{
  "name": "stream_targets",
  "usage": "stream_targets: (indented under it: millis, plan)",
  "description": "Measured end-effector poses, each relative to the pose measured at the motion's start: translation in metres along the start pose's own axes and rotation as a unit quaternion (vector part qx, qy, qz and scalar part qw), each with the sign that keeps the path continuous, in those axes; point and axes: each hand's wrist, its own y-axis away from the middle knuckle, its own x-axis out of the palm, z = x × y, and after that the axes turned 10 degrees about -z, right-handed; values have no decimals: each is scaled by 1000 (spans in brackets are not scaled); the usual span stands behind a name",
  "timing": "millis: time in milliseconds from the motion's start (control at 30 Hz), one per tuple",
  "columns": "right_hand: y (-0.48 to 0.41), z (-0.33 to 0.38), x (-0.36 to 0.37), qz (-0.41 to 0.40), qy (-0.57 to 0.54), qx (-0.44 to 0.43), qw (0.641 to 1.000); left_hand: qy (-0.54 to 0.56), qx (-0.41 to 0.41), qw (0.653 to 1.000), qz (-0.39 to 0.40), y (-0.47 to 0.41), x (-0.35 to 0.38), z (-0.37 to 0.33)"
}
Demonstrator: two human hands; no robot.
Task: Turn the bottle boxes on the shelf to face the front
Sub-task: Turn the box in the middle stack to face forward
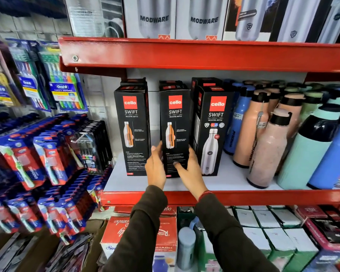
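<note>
Three tall black bottle boxes stand upright on the white shelf board (pixel 220 181). The left box (pixel 131 130) and the middle box (pixel 175 122) show a side panel with a cut-away orange bottle picture. The right box (pixel 212 132) shows a full steel bottle picture and is slightly angled. More black boxes stand behind each one. My left hand (pixel 155 165) presses the middle box's lower left side, and my right hand (pixel 188 167) wraps its lower right edge with the thumb on the front. The box's base rests on the shelf.
Loose bottles (pixel 267 146) in pink, blue and mint crowd the shelf's right half. A red shelf edge (pixel 185 54) hangs above, carrying white bottle boxes (pixel 155 18). Toothbrush packs (pixel 47 158) hang on the left. Boxed goods (pixel 141 234) fill the shelf below.
</note>
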Motion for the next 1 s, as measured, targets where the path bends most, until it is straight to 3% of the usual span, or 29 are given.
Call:
stream_targets:
  millis: [233, 467, 567, 733, 1000]
  plan:
    - [2, 8, -5, -48, -9, -52, 997, 33, 53, 996, -69, 13, -9, -8]
    - [7, 11, -13, -57, -47, -24, 997, 26, 128, 987, -96, 12, -15, -5]
    - [11, 12, -18, -47, -48, -19, 998, -22, 139, 988, -65, 4, -17, -3]
    - [14, 15, -21, 3, -54, -29, 998, -71, 46, 996, 16, -4, -19, 1]
    - [11, 11, -17, 23, -52, -47, 997, -80, 88, 993, 22, -1, -23, 8]
